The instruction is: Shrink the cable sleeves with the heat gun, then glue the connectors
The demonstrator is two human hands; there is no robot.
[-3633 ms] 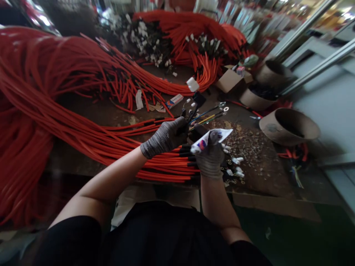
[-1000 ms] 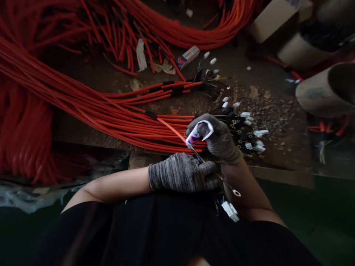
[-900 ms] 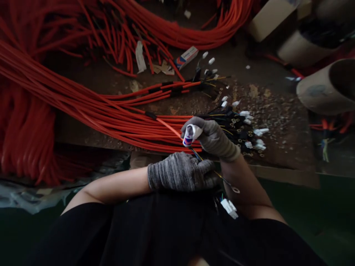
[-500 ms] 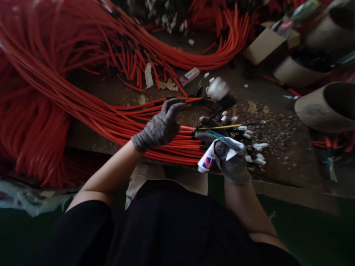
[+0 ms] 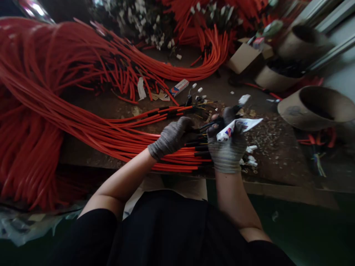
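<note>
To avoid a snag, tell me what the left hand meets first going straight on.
Probably the black wire ends just ahead of the left hand, by the right hand; depth is unclear.

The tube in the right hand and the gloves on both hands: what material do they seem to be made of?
The squeezed tube looks like thin laminate or soft metal with a glossy white printed face; its creases suggest this. The gloves on the left hand and right hand look like matte grey knitted yarn, with visible ribbing; the exact fibre cannot be told.

3 tilted cardboard tubs [image 5: 294,111] stand near a torn cardboard box [image 5: 244,59].
</note>
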